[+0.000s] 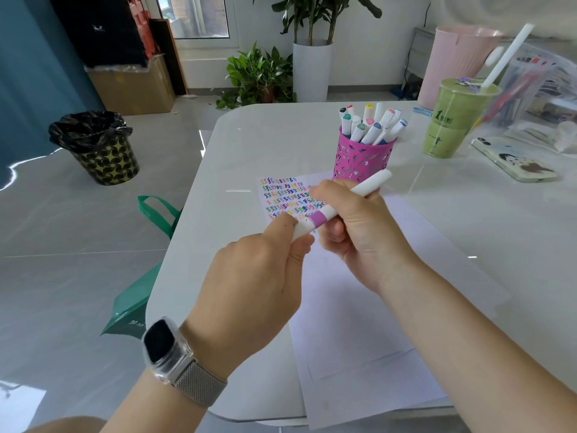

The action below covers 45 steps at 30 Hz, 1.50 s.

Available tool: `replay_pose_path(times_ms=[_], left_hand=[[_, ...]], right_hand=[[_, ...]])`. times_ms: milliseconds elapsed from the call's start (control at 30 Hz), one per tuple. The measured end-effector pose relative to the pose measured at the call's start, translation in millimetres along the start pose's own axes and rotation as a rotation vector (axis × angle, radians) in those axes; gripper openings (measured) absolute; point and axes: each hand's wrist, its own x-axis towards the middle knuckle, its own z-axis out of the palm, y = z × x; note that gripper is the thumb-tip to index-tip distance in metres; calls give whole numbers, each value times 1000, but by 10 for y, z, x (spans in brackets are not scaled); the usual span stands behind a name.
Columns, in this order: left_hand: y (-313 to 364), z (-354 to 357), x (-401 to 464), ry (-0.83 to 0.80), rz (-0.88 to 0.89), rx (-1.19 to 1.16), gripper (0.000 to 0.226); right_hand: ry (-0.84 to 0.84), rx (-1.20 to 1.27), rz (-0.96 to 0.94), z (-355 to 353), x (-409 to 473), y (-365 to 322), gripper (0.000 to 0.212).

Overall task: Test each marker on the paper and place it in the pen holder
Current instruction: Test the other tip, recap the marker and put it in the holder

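Observation:
Both hands hold one white marker with a purple band above the paper. My left hand pinches its near cap end. My right hand grips the barrel, and the far end sticks out toward the holder. The white paper lies on the table with rows of coloured test marks at its far left corner. A pink cut-out pen holder stands just beyond the paper with several white markers in it.
On the white table a green drink cup with a straw and a phone lie at the right, beside plastic bags. A green bag hangs off the table's left edge. A bin stands on the floor.

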Motion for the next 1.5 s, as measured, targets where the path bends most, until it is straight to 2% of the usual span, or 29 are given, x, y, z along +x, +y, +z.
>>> replay_pose_path(times_ms=[67,167,467,800,933,967,1033,1133,1200,1300,1367,1433,1500], left_hand=[[-50,2,-4,27,7,143,49],[-71,-5,-21,44,28,246,40],[-89,-2,-76,0,62,286,19],[-93,8,-70,-4,62,296,29],[-43,17,-67,-17,17,246,43],[-22,19,-59,-10,-13,204,48],[-8,11,-39,29,-66,104,50],[-22,-29,-11,82,-158,-34,49],[-55,-67,0,76,-229,-82,45],[-79,-96,6,37,-282,-92,47],[-55,-103,15,55,-287,-103,49],[-27,-106,26,92,-285,-124,48],[-21,-107,38,113,-294,-135,47]], right_hand=[[12,-7,67,27,-21,46,37],[17,-33,85,52,-46,77,34],[55,-62,72,84,-101,163,37],[51,-18,73,94,-103,124,40],[-21,-129,38,84,-80,119,38],[-23,-175,7,88,-79,110,36],[4,-238,-83,91,-65,73,17],[146,-237,-230,-34,56,41,65],[189,-461,-489,-145,111,38,70],[79,-1025,-885,-234,97,40,76],[-99,-1197,-998,-223,78,68,67],[-268,-1208,-1039,-182,82,134,42],[-311,-1173,-1066,-152,118,173,25]])
